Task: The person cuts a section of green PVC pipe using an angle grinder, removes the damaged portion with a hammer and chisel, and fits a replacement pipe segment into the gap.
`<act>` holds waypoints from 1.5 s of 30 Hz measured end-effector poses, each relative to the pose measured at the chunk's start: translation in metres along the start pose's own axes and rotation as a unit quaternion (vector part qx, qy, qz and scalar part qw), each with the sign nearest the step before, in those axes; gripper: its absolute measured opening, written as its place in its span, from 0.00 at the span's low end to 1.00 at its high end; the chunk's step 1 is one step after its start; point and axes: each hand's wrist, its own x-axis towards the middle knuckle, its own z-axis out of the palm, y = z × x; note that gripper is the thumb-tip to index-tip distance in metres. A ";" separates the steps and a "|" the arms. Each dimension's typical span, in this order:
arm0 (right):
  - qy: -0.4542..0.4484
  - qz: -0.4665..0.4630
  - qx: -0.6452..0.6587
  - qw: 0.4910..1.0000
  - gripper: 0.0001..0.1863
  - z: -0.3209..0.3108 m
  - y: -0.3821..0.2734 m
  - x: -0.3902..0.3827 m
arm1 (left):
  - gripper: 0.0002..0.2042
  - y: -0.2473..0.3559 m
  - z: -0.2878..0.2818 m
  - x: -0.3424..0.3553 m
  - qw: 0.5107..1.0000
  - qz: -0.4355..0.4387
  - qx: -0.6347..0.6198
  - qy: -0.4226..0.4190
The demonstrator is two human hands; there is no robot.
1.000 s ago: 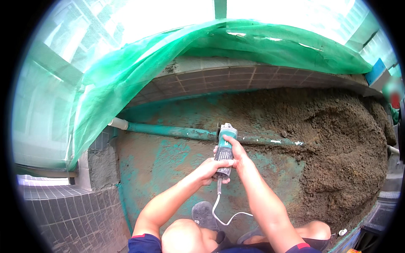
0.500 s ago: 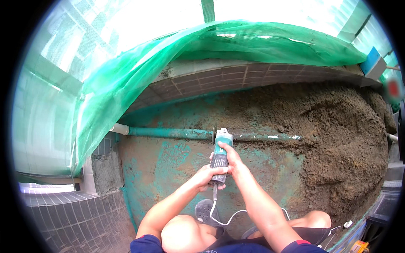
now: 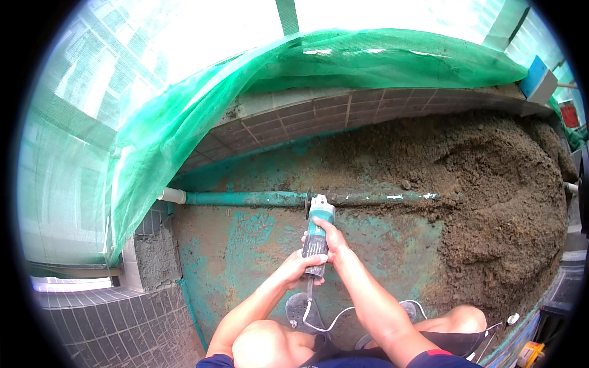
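Observation:
Both my hands are closed on a teal, grey and black angle grinder (image 3: 317,230) in the middle of the view. My left hand (image 3: 300,270) wraps the rear of the body, near where the white cord leaves it. Farther forward, my right hand (image 3: 331,238) grips the teal section, thumb on top. The grinder's dark disc (image 3: 308,204) stands edge-on against a long green-coated pipe (image 3: 245,198) that lies across the floor. Whether the disc has cut into the pipe, I cannot tell.
A heap of brown soil (image 3: 497,190) covers the pipe's right end. Green netting (image 3: 368,58) hangs over the low tiled wall (image 3: 294,119) behind. At left, a white pipe end (image 3: 173,195) meets the green pipe. The white cord (image 3: 334,320) loops between my feet, past a grey shoe (image 3: 304,311).
The grinder sits slightly lower and farther left in the picture, its disc still at the pipe. The whole scene has shifted a little with the head. Both hands keep their grip.

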 end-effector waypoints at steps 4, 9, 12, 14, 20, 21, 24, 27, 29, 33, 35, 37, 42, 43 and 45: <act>0.010 -0.001 0.007 1.000 0.28 0.006 0.002 -0.002 | 0.14 0.005 -0.001 -0.004 1.000 -0.008 0.001 -0.002; 0.009 0.001 -0.006 1.000 0.28 0.000 0.003 -0.003 | 0.15 -0.003 -0.003 -0.002 1.000 -0.002 -0.004 -0.001; 0.001 -0.003 -0.006 1.000 0.28 0.001 0.004 -0.006 | 0.15 -0.002 -0.004 -0.003 1.000 -0.004 0.008 -0.002; -0.009 -0.011 -0.006 1.000 0.29 -0.001 -0.001 -0.008 | 0.15 -0.001 0.005 -0.004 1.000 0.014 0.012 0.000; -0.064 -0.070 -0.080 0.992 0.23 0.019 -0.012 -0.071 | 0.29 -0.037 0.023 -0.020 0.988 0.145 -0.016 -0.049; -0.087 -0.053 -0.073 0.992 0.23 0.014 -0.009 -0.079 | 0.30 -0.047 0.023 -0.019 0.987 0.141 -0.028 -0.064; -0.114 -0.029 -0.146 0.982 0.25 -0.010 -0.003 -0.092 | 0.33 -0.089 0.023 -0.009 0.982 0.117 -0.062 -0.136; 0.002 -0.093 -0.391 0.916 0.27 -0.023 -0.002 -0.099 | 0.32 -0.112 0.023 0.015 0.981 0.093 0.078 -0.152; 0.101 -0.157 -0.541 0.820 0.30 -0.030 0.010 -0.099 | 0.28 -0.115 0.018 0.029 0.984 0.028 0.003 -0.174; 0.216 -0.140 -0.617 0.743 0.32 -0.027 0.020 -0.093 | 0.24 -0.116 0.019 0.041 0.991 -0.009 -0.074 -0.114; 0.222 -0.149 -0.629 0.730 0.33 -0.020 0.017 -0.088 | 0.27 -0.114 0.019 0.046 0.996 0.042 -0.038 -0.076; 0.209 -0.152 -0.641 0.723 0.33 -0.018 0.013 -0.081 | 0.29 -0.114 0.017 0.052 0.995 0.067 -0.007 -0.073; 0.206 -0.141 -0.659 0.709 0.33 -0.024 0.010 -0.063 | 0.32 -0.107 0.017 0.062 0.992 0.097 0.032 -0.078; 0.206 -0.128 -0.658 0.713 0.34 -0.023 0.009 -0.061 | 0.31 -0.106 0.017 0.063 0.991 0.104 0.033 -0.077; 0.205 -0.099 -0.654 0.722 0.35 -0.013 0.004 -0.061 | 0.30 -0.106 0.016 0.064 0.990 0.115 0.036 -0.073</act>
